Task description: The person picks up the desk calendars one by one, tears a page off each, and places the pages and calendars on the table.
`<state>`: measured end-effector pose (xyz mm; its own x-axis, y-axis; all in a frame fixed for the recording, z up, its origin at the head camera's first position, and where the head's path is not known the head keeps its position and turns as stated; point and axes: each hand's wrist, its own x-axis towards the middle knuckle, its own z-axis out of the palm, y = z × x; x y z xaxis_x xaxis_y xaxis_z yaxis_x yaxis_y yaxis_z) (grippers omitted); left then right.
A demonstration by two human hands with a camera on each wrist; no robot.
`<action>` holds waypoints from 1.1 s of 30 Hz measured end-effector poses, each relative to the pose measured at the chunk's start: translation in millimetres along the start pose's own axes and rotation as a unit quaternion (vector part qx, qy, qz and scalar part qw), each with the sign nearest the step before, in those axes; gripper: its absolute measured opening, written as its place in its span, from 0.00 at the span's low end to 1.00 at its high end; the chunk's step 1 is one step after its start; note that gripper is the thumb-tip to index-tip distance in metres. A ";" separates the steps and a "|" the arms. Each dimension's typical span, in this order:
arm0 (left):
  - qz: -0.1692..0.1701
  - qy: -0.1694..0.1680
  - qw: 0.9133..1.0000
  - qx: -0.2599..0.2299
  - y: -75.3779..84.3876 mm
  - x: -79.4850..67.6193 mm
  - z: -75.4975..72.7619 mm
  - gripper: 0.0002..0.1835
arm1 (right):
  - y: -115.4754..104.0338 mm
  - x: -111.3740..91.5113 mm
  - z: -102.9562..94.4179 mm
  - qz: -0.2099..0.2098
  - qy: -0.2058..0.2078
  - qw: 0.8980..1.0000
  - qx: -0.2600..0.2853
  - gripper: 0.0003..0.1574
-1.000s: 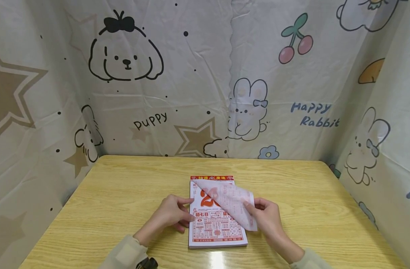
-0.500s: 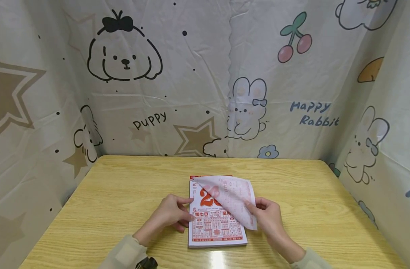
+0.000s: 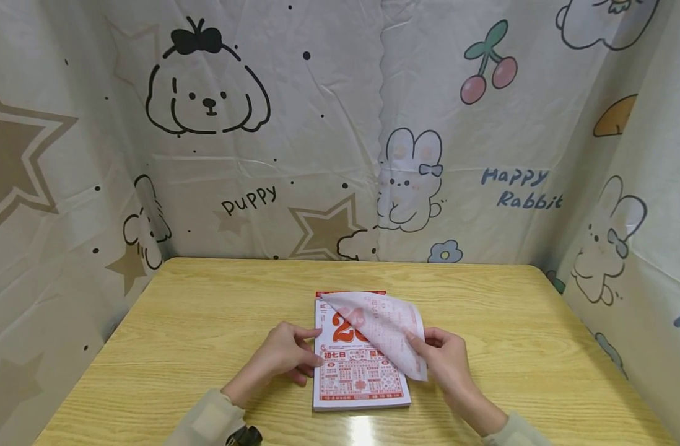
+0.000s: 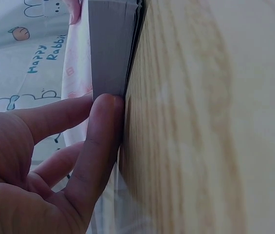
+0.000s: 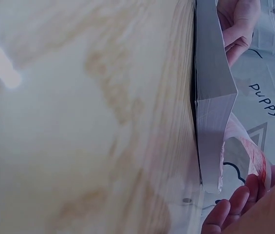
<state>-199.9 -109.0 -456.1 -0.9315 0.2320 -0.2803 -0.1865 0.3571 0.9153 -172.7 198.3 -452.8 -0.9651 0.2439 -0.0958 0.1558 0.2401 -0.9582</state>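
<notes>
A thick tear-off calendar [image 3: 360, 387] with red print and a large red numeral lies flat on the table. Its top sheet, a thin page [image 3: 392, 328], is lifted from the right and curls over diagonally, covering part of the numeral and the red header strip. My right hand [image 3: 451, 362] pinches this page between thumb and fingers near its lower right. At the left edge, my left hand [image 3: 284, 350] holds the calendar, and the left wrist view has its fingers against the block's thick side [image 4: 110, 53]. In the right wrist view the page [image 5: 259, 161] bends away from the block.
The wooden table [image 3: 206, 297] has rounded far corners. A cloth curtain [image 3: 329, 155] with cartoon prints hangs behind it and along both sides. A black object [image 3: 244, 436] sits by the left sleeve at the lower edge.
The lifted page's upper part has risen and bulged toward the back, hiding more of the red header. Both hands stay nearly in place, keeping their holds.
</notes>
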 end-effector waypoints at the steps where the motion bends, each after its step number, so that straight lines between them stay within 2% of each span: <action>1: -0.001 0.000 1.000 0.000 0.3 0.0 0.0 0.36 | -0.3 0.1 0.0 0.000 0.001 1.000 -0.001 0.18; 33: -0.005 0.002 1.000 0.005 1.5 0.4 -0.2 0.37 | 0.5 2.1 -1.0 0.007 0.006 1.000 0.004 0.19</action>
<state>-200.5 -108.6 -454.8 -0.9310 0.2250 -0.2874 -0.1921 0.3677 0.9099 -174.4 199.8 -453.2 -0.9601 0.2584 -0.1069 0.1682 0.2283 -0.9589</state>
